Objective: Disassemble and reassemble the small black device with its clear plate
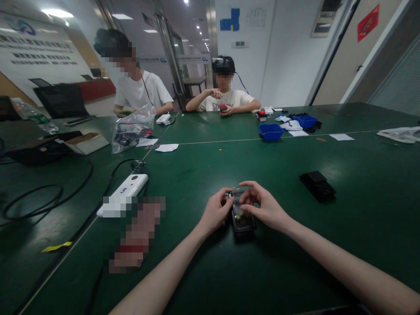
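Observation:
On the green table in front of me lies a small black rectangular case (243, 222) with a glossy, see-through top face. My left hand (218, 205) is closed on its left side, thumb on the near side and fingertips at the far end. Over the top and right side of the case is my right hand (259, 203), fingers bent and apart, with the thumb close to the glossy face. I see nothing held between the right fingers, though the fingertips partly cover the case. To the right, out of reach of both hands, sits a separate black object with block-like parts (317, 185).
A white power strip (126, 192) and a blurred reddish flat item (139, 234) lie left, among black cables (49, 201). Blue trays (271, 131), papers (166, 148) and a clear plastic bag (133, 131) are farther back. Two people (226, 94) sit across the table.

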Tool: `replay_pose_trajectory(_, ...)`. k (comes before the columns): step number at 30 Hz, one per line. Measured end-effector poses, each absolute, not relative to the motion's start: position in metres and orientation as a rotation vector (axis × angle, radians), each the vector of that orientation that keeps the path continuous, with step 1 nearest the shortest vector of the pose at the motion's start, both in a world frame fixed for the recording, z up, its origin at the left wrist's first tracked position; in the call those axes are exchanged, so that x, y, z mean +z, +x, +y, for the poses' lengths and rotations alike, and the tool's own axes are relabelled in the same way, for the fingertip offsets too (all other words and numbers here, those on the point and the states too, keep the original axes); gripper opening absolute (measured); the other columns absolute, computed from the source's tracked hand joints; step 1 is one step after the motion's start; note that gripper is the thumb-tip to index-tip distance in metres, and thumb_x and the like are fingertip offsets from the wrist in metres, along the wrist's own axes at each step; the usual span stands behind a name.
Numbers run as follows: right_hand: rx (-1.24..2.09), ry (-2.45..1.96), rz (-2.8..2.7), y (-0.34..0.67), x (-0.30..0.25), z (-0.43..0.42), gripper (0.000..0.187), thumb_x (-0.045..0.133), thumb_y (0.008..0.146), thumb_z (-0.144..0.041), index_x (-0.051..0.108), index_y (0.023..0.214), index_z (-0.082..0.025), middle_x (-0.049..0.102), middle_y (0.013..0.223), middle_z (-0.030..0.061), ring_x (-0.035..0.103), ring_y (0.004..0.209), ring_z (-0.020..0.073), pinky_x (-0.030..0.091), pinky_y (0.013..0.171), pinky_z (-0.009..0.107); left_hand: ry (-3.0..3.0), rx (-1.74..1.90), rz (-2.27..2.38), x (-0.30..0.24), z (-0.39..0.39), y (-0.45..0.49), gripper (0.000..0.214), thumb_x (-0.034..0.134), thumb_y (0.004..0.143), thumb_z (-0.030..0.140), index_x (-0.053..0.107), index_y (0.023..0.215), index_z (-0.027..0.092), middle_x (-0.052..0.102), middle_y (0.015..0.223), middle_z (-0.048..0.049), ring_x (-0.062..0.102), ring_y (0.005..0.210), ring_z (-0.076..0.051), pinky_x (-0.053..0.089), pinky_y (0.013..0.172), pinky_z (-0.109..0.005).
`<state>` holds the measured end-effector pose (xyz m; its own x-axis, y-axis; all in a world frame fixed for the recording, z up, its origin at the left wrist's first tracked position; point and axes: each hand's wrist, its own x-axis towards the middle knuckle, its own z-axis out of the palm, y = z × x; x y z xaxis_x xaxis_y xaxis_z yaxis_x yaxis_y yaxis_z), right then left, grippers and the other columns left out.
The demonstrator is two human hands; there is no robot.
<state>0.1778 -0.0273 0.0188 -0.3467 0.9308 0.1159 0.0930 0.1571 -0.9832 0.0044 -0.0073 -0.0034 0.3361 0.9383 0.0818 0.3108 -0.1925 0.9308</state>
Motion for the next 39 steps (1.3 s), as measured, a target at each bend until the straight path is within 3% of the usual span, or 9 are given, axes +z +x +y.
replay_pose_trajectory(6,1.454,-0.980,-1.442,0.179,0.018,-0.024,0.050,0.067,0.068,-0.016,0.043,0.111,-0.022,0.058,0.077,-0.0035,0.050,0.061,0.0089,0.040,0.059,0.025,1.684,0.868,1.167,-0.001,-0.008,0.006,0.029,0.052,0.082,0.034,0.058,0.100,0.013,0.048,0.051,0.0057,0.045,0.046,-0.010,0.034,0.050,-0.021)
replay_pose_trajectory(16,1.291,-1.050,-1.669,0.180,0.017,-0.026,0.047,0.064,0.073,-0.018,0.043,0.115,-0.022,0.059,0.082,-0.0016,0.052,0.064,0.0103,0.043,0.062,0.028,1.654,0.849,1.141,0.000,-0.009,0.005,0.028,0.050,0.083,0.032,0.056,0.103,0.014,0.048,0.052,0.0059,0.045,0.044,-0.009,0.034,0.048,-0.020)
replay_pose_trajectory(25,0.967,-1.189,-1.903,0.187,0.013,-0.020,0.043,0.068,0.070,-0.024,0.052,0.110,-0.022,0.052,0.113,0.0064,0.049,0.107,0.0208,0.043,0.087,0.038,1.578,0.857,1.113,-0.001,-0.008,0.005,0.027,0.049,0.083,0.033,0.056,0.101,0.014,0.049,0.056,0.0051,0.044,0.041,-0.007,0.035,0.043,-0.018)
replay_pose_trajectory(30,1.106,-1.155,-1.870,0.187,0.010,-0.018,0.043,0.067,0.071,-0.023,0.052,0.112,-0.021,0.055,0.115,0.0070,0.052,0.108,0.0207,0.042,0.092,0.040,1.455,0.859,1.079,0.000,-0.010,0.004,0.031,0.042,0.085,0.035,0.056,0.103,0.014,0.048,0.055,0.0051,0.045,0.039,-0.008,0.036,0.040,-0.019)
replay_pose_trajectory(37,1.263,-1.229,-1.658,0.184,0.001,-0.016,0.067,0.070,0.069,-0.026,0.041,0.128,-0.017,0.056,0.122,0.0137,0.057,0.107,0.0211,0.044,0.093,0.039,1.552,0.906,1.147,-0.004,-0.007,0.004,0.034,0.061,0.076,0.037,0.057,0.100,0.014,0.051,0.057,0.0052,0.046,0.042,-0.007,0.038,0.043,-0.019)
replay_pose_trajectory(39,1.258,-1.270,-1.640,0.182,0.000,-0.017,0.058,0.066,0.074,-0.030,0.046,0.126,-0.015,0.059,0.118,0.0142,0.059,0.103,0.0220,0.047,0.090,0.039,1.517,0.953,1.158,-0.004,-0.007,0.005,0.034,0.061,0.075,0.036,0.057,0.100,0.013,0.050,0.056,0.0054,0.047,0.043,-0.008,0.039,0.044,-0.019)
